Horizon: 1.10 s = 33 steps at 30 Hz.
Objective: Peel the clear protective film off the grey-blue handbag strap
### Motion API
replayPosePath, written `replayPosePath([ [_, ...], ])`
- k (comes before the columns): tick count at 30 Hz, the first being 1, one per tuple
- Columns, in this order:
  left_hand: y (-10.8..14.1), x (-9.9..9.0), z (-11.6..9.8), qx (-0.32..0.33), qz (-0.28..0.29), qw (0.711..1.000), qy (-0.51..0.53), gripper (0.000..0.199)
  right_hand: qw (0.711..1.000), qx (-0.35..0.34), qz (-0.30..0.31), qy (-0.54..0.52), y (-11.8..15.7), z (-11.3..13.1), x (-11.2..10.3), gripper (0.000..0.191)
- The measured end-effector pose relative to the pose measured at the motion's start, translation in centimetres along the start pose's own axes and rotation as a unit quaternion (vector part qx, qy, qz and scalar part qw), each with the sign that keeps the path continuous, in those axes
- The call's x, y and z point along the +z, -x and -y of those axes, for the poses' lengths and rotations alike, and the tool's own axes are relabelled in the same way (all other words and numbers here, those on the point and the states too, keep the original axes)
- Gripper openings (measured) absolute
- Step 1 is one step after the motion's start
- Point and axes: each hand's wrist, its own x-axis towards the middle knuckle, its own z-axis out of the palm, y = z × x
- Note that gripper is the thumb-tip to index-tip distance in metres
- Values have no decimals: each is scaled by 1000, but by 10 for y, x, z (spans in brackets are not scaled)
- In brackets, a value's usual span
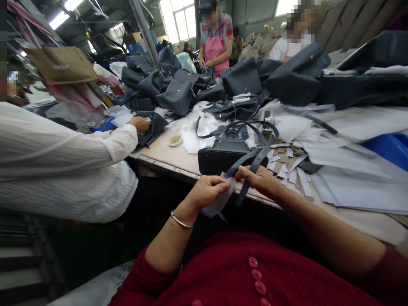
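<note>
My left hand [210, 190] is closed on a thin, whitish translucent sheet [219, 202] that hangs below its fingers. Close beside it, my right hand [259, 178] grips a dark strap [251, 170] with thumb and fingers. The strap loops up from a dark bag [229, 159], which lies at the table edge just beyond my hands with its flat dark side facing me. A gold zip shows on the bag. Whether the sheet is wrapped around the strap, I cannot tell.
Many dark bags [178, 91] are heaped across the back of the worktable [188, 163]. Paper and card scraps [283, 159] lie right of the bag, near white sheets [360, 178]. A tape roll [175, 140] sits left. A co-worker in a white sleeve [105, 140] handles another bag; others stand behind.
</note>
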Motion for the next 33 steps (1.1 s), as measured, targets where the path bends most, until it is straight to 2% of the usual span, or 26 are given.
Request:
replayPosePath([
  [2,-1,0,4,1,-16,1000,-13,29,998,28,-30,-47,1,2,-11,61],
  [5,-3,3,10,8,-15,1000,-14,31,982,58,-132,-126,1,13,-21,62],
  [8,-4,5,12,11,-8,1000,-15,33,975,34,-194,-106,0,24,-22,61],
  [11,-3,6,10,12,5,1000,-16,35,980,-2,-190,-58,-2,25,-20,60],
  [17,0,2,9,18,11,1000,-15,38,984,-69,-167,6,-6,10,-19,56],
  [28,-2,-1,8,-15,1,1000,-4,44,987,-70,-144,24,-8,7,-22,58],
  [33,-2,-2,11,-17,5,1000,4,47,985,-74,-152,-14,-9,8,-18,57],
])
